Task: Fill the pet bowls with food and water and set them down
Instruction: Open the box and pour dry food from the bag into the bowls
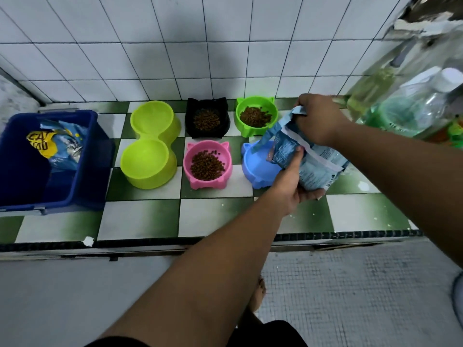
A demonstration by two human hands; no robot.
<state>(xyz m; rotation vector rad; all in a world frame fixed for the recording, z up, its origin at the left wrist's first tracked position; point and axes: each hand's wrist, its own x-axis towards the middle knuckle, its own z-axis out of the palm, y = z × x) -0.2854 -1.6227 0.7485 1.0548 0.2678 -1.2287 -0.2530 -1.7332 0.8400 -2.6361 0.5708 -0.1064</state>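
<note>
On the checkered ledge stand a black bowl (pixel 207 118), a green bowl (pixel 256 115) and a pink bowl (pixel 207 164), each holding brown kibble. A lime double bowl (pixel 150 144) is empty. A blue bowl (pixel 258 169) sits partly hidden behind a light blue food bag (pixel 310 161), which is tilted over it. My left hand (pixel 293 181) holds the bag from below. My right hand (pixel 315 118) grips the bag's top end.
A dark blue bin (pixel 82 156) with another food bag (pixel 53 144) inside stands at the left of the ledge. Clear plastic bottles (pixel 406 106) crowd the right end. White tiled wall runs behind. The ledge's front edge drops to a grey floor.
</note>
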